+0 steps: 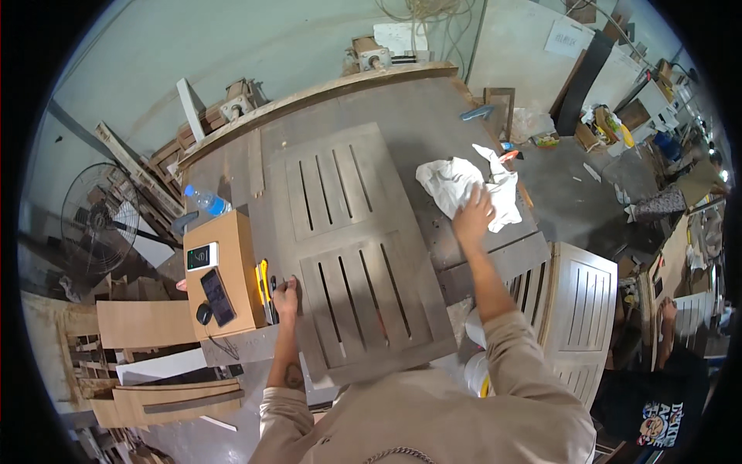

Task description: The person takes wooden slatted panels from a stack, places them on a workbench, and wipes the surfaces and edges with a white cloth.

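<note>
A grey-brown wooden door panel [348, 240] with two rows of narrow slots lies lengthwise on the workbench in front of me. My left hand [286, 298] is closed beside the panel's left edge; what its fingers hold, if anything, is hidden. Just left of that hand, a yellow utility knife [263, 282] lies along the side of a cardboard box [246, 290]. To the panel's right, my right hand [473, 218] reaches onto a crumpled white cloth [448, 185], its fingers curled on the fabric.
Two phones [202, 257] and a coiled cable rest on the box, with a water bottle [207, 200] behind. A standing fan [99, 216] is at left. More slotted panels [581, 309] lean at right, near another person [657, 387]. White buckets [476, 373] stand below the bench.
</note>
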Demonstrator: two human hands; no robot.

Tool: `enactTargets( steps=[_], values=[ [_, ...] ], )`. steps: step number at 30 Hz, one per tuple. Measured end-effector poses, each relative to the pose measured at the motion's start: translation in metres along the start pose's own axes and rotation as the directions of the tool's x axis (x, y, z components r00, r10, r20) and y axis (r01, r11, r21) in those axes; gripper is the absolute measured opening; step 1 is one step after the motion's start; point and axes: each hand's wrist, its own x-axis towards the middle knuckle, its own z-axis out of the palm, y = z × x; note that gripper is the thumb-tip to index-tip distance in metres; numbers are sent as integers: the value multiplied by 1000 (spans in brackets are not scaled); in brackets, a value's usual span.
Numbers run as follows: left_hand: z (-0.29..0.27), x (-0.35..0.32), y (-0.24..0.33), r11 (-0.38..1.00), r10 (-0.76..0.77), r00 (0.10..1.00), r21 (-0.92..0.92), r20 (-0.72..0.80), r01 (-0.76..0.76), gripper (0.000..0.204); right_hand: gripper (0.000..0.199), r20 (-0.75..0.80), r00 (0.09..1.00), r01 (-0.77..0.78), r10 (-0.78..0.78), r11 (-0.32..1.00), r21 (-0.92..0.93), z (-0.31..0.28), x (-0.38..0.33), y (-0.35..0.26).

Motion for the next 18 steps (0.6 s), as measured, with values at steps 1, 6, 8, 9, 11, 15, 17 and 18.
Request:
enactTargets(
  steps=[1,6,8,9,11,15,17,18],
  values=[
    [2,-4,8,1000,-7,1000,2,6,7,50,27,-116,992,27,-44,989,-144,5,12,13],
    [3,-13,12,997,38,996,67,-86,-32,52,23,717,697,-179,-6,967,182,16,17,38],
    [7,-14,9,996,42,994,78,-100,-34,54,23,672,700,-278,-239,777,565,16,15,30],
    [11,-14,10,995,53,991,96,-127,-41,55,23,661,663,-307,-353,677,669,20,18,23],
    [12,-11,6,988,83,980,144,-179,-58,57,19,772,534,-703,-345,326,632,11,10,-13],
    [17,-8,16,994,64,994,92,-83,-56,58,17,553,632,-322,-543,465,824,40,-10,-34],
    [5,-2,0,1000,7,998,7,59,-7,61,18,339,655,103,-675,524,845,34,-20,-62],
    [-3,-1,-10,999,-48,997,-20,61,49,66,16,360,660,193,-660,611,767,18,-25,-74]
  ],
)
